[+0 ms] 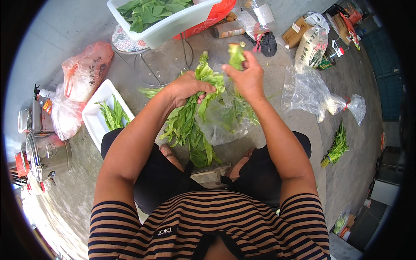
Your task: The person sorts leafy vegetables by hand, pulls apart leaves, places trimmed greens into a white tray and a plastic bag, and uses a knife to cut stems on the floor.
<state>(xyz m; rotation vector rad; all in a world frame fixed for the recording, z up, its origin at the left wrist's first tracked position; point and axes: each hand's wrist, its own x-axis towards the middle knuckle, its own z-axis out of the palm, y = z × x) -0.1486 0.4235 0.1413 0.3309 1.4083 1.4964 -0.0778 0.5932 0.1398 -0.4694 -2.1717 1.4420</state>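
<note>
Nearest my camera: one striped shirt (203,225), dark trousers beyond it. My left hand (190,89): fingers wrapped around the upper part of one bunch of leafy greens (184,125). Bunch: in front of the body, long axis roughly fore-and-aft, pale stem end (203,58) pointing away from me, leaves trailing toward the feet. My right hand (249,78): thumb and fingers pinching one short green piece (236,58), brownish end up. Governing relation, as I log it: the pinched piece sits right of the stem end and apart from it; the left hand is on the bunch, the right just beside. Clear plastic bag (221,130): right of the leaves, partly behind them. White tray (92,113): farther left, holding long leaves (112,113).
</note>
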